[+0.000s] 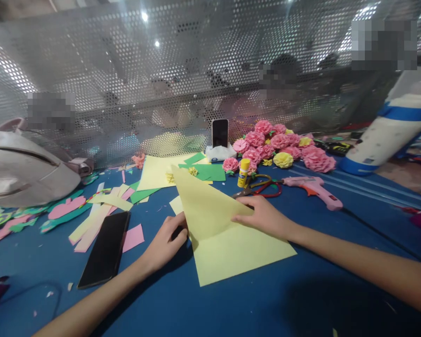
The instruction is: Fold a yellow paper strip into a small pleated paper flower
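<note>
A pale yellow paper sheet (217, 229), folded into a triangle, lies on the blue table (231, 304). My left hand (166, 241) pinches its left edge near the fold, fingers curled on the paper. My right hand (263, 216) lies flat on the sheet's right side, fingers stretched out and pressing it down. A black phone (105, 250) lies face up just left of my left hand.
Scissors (257, 186), a glue stick (243, 172) and a pink glue gun (314, 189) lie behind the sheet. Pink and yellow paper flowers (284, 147) pile at the back, beside a propped phone (220, 135). Paper scraps (91, 215) lie left; a white and blue bottle (386, 135) lies right.
</note>
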Motion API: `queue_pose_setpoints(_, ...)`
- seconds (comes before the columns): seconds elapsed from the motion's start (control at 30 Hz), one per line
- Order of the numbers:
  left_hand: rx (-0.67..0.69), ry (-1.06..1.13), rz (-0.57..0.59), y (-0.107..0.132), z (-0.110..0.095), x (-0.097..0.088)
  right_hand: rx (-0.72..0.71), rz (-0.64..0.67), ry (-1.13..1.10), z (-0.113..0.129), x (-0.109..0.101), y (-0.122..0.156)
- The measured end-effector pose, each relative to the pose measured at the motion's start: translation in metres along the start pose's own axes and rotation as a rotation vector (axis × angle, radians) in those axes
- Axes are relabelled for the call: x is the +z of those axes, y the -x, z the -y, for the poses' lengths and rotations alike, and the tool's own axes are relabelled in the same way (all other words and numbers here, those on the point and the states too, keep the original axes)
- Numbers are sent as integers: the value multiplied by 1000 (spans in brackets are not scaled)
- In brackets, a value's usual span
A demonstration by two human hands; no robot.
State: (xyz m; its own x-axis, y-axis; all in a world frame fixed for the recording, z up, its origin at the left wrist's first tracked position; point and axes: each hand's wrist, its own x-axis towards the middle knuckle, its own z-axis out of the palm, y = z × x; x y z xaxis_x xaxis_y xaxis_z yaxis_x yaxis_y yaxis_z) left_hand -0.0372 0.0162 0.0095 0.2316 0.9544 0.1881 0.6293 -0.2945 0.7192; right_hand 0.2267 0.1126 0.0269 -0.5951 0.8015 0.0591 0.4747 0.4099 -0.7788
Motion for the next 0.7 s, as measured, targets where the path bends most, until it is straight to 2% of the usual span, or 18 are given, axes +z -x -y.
queue_pose_setpoints(0.1,-41,-3,25,-1,3,-1,30,-33,-25,-3,3,-1)
queue_pose_setpoints(0.23,-144,-83,-44,-7,9,6,45,-68,-8,-7,6,-1)
queue_pose_setpoints(0.33,-143,-154,-79,-10,13,10,25,-66,12,-11,5,-1)
queue_pose_setpoints(0.53,-52,-159,-112,-4,19,11,-54,17,98,-22,-2,0)
queue_pose_setpoints(0.7,119,-264,-103,-2,23,10,-260,141,34,-26,-7,-3)
